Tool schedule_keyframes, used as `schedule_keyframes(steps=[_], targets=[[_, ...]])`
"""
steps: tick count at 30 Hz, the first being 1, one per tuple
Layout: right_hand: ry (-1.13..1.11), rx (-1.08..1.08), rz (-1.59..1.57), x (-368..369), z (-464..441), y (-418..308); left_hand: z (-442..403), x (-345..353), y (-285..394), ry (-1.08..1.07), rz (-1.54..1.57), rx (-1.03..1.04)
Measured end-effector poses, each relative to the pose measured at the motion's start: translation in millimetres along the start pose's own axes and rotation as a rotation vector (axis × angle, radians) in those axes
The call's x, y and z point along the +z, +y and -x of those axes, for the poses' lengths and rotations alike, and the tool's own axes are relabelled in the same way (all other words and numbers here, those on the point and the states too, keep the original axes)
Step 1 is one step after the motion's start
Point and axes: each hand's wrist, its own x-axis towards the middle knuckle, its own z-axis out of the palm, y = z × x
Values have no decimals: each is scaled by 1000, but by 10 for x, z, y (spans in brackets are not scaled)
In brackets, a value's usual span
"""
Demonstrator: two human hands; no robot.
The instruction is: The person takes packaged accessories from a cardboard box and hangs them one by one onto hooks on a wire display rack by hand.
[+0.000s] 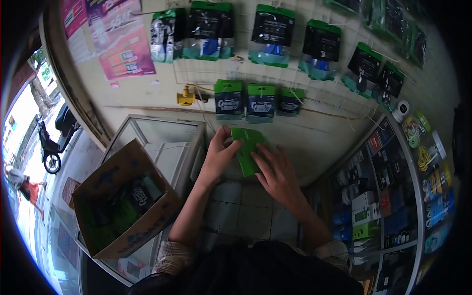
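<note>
A flat green packet [247, 152] is held up in front of the wall, tilted, between my two hands. My left hand [221, 153] pinches its upper left edge, with the thumb lying on the near face. At the packet's right side, my right hand [276, 169] has its fingertips on the edge and face; its thumb is hard to make out. Just above, several green-topped dark pouches [260, 103] hang on wall hooks. To the left, an open cardboard box [129, 241] holds more green and dark packets [142, 196].
The box stands on a glass display counter [196, 132]. A glass cabinet [418, 196] full of boxed goods lines the right. Larger pouches [272, 34] hang higher up, near a yellow fitting [186, 97]. A scooter [56, 132] and a person [27, 187] are outside.
</note>
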Motion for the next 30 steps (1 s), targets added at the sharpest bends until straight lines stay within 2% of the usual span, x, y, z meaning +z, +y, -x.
schedule_keyframes(steps=[2,3,5,7,8,10,11,13,20,23,26,28,30], targets=[[81,15,-8,54,194,218,-15,201,0,-122,-80,-212],[149,55,-64,48,267,302,-51,316,-42,-142,-85,-213],[208,111,-117,61,445,420,-75,545,-146,-108,315,-299],[158,440,-289,95,547,584,-153,684,-308,-117,304,-258],[162,443,-288,150,543,675,-187,739,-425,-130,236,-162],[532,574,-610,269,498,803,-252,864,-512,-147,94,-25],[540,583,-602,278,450,871,-285,950,-536,-160,94,-29],[658,584,-676,307,290,1085,-419,1105,-614,-75,-64,172],[583,578,-720,461,85,1482,-794,1200,-897,-7,-227,283],[662,602,-786,591,95,1588,-894,1248,-1025,-13,-256,376],[608,646,-628,681,125,1734,-982,1297,-1186,6,-290,413],[542,553,-437,761,110,1843,-1024,1323,-1269,20,-323,412],[520,626,-514,819,53,1906,-1074,1356,-1374,44,-457,382]])
